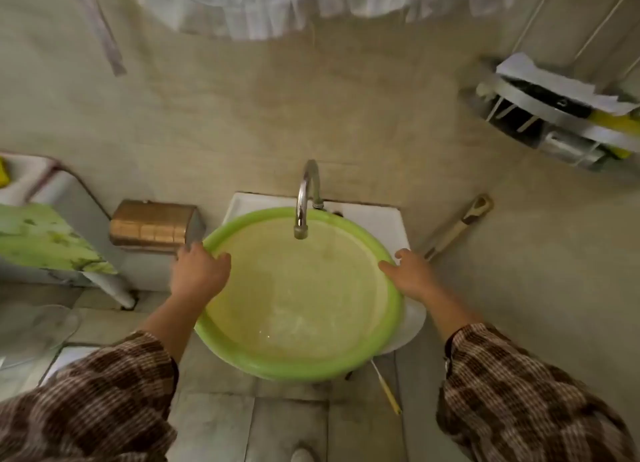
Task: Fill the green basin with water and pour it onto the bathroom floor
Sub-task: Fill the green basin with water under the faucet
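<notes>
A round green basin (273,366) sits on the small white sink (372,215), under the curved chrome tap (304,198). Water fills much of the basin and ripples; no stream shows at the spout. My left hand (199,271) grips the basin's left rim, thumb inside. My right hand (410,274) grips the right rim the same way. Both forearms come from brown checked sleeves. The tiled bathroom floor (287,423) lies below the basin.
A brown tissue holder (152,226) hangs on the wall left of the sink. A green-topped washing machine (41,240) stands at the left. A brush handle (457,227) leans right of the sink. A corner shelf (554,115) is at upper right. White cloth (294,8) hangs overhead.
</notes>
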